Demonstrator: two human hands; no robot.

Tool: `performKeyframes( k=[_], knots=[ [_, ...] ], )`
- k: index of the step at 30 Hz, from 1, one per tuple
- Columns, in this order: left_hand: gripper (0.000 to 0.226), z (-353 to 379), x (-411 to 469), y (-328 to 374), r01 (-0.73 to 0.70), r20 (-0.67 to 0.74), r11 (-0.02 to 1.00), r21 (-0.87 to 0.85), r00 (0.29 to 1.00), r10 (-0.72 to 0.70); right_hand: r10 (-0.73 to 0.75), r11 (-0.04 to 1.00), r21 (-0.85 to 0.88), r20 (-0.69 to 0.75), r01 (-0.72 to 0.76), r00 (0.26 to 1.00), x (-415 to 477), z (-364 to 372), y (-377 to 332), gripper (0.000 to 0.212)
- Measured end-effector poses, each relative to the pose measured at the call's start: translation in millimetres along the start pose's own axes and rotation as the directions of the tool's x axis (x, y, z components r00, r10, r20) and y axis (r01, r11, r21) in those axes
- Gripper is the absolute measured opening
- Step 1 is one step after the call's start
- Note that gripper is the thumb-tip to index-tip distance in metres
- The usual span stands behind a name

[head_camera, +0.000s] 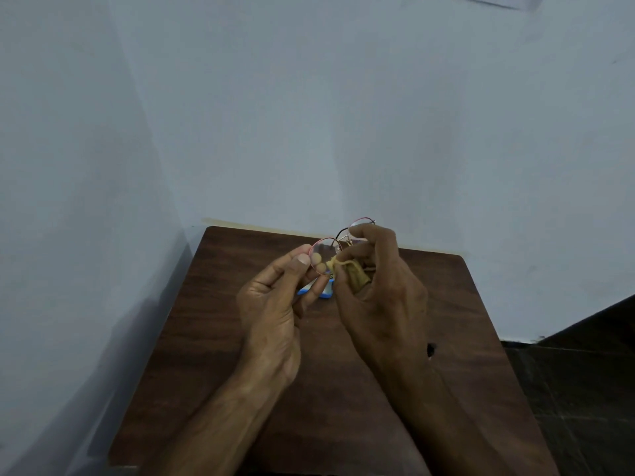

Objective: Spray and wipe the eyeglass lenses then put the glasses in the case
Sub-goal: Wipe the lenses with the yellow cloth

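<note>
Eyeglasses (338,240) with a thin reddish wire frame were held up above the far half of the dark wooden table (213,338), which stood in a corner of pale walls (309,115). The left hand (275,304) pinched the rim of one lens between thumb and fingertips, two fingertips showing through the glass, while the right hand (381,290) was curled closed around a bunched tan cloth (354,271) pressed beside that lens, its fingers reaching over the other lens. Beneath the hands, a small blue-and-white object (323,292) lay on the table, mostly hidden.
</note>
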State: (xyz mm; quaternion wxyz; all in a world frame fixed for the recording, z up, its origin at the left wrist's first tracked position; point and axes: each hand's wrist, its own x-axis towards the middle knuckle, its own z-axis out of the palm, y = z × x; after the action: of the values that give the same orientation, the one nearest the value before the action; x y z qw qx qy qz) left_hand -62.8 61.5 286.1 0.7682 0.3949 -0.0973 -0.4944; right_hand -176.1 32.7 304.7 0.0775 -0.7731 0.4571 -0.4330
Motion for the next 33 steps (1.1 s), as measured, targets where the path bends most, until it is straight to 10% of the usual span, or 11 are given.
performKeyframes(
  k=[33],
  knots=[
    [0.018,-3.5,5.0,-9.8,-0.031,-0.015,0.999,0.029,0.999,0.031,0.078,0.991,0.114,-0.012,-0.076,0.997,22.9,10.8,5.3,0.063]
  ],
)
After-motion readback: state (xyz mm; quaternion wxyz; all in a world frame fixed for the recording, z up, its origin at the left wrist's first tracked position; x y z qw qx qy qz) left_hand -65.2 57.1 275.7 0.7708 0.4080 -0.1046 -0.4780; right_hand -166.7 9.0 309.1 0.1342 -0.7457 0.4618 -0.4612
